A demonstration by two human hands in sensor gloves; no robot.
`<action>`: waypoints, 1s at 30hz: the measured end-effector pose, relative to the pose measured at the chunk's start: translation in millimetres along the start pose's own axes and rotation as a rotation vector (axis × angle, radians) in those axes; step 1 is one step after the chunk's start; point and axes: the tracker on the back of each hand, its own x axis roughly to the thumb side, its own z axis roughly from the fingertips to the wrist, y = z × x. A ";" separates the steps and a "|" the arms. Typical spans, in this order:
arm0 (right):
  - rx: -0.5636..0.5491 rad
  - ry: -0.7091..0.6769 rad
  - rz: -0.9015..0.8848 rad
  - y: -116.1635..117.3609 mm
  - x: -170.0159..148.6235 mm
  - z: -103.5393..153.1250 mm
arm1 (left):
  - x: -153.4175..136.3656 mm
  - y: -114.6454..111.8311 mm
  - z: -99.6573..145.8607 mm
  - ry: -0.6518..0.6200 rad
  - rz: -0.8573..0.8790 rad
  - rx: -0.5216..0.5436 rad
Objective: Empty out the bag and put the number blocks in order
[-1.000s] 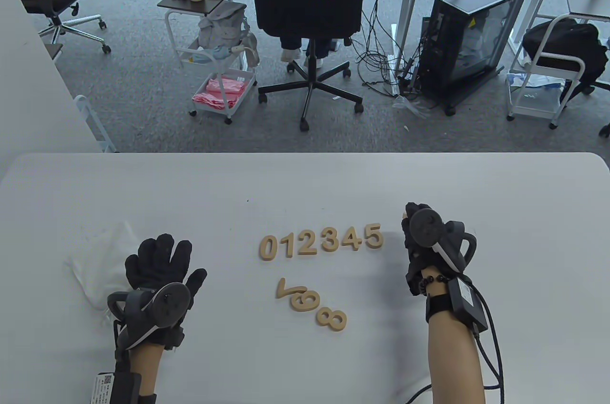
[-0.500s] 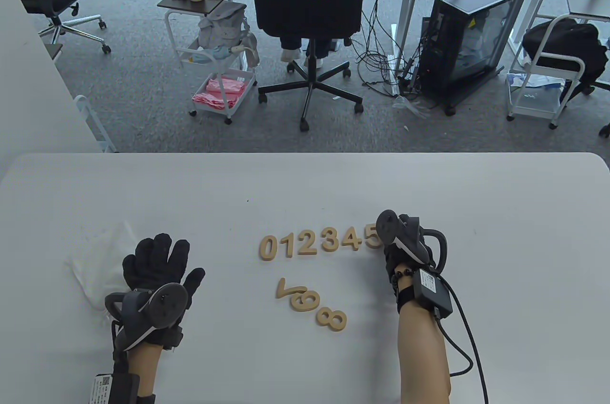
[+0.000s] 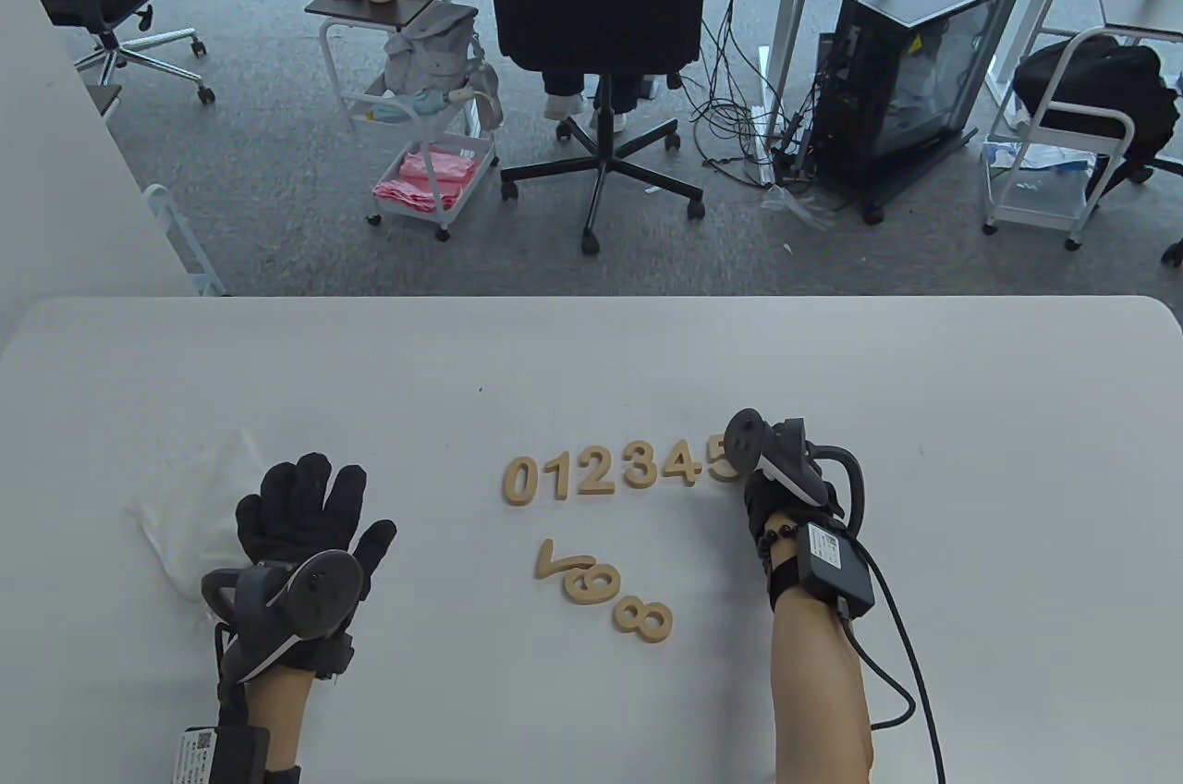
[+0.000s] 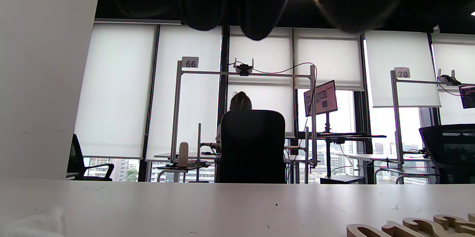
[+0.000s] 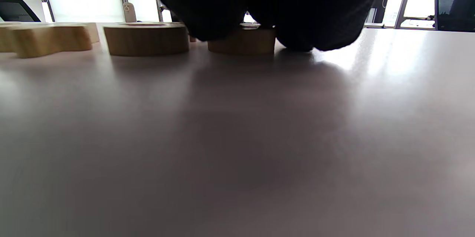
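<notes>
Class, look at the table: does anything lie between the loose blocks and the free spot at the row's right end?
Yes: the right hand sits at the 5, covering that end. The 7, 9 and 8 lie below the row.

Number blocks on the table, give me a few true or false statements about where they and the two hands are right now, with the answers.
1. The row reads 0, 1, 2, 3, 4, 5 from left to right. True.
2. The right hand is at the 0 end of the row. False: it is at the 5 block.
3. The left hand lies spread, partly on the white bag. True.
4. The 8 block is already in the row. False: it lies nearer the person with the 7 and a 6 or 9.
</notes>
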 end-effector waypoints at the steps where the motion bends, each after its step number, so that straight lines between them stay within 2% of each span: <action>1: 0.005 0.000 -0.004 0.0 -0.3 0.1 | 0.1 0.0 0.0 0.000 0.000 0.000; 7: -0.009 -0.003 -0.039 -5.8 -2.3 1.6 | 0.4 0.0 0.0 -0.003 -0.001 -0.004; 14: -0.108 -0.111 -0.119 -37.7 13.4 18.4 | 0.7 0.3 0.1 -0.005 0.001 0.000; 18: -0.145 -0.230 -0.136 -60.7 40.5 39.7 | 0.8 0.3 0.1 -0.009 0.003 0.003; 23: -0.134 -0.380 -0.130 -78.1 84.2 71.1 | 0.7 1.0 0.5 -0.010 0.005 0.010; 27: -0.052 -0.481 -0.139 -75.9 122.2 95.0 | 0.7 1.1 0.6 -0.012 0.004 0.013; 30: -0.010 -0.559 -0.081 -63.5 156.2 112.2 | 0.1 0.7 1.1 -0.008 0.006 0.010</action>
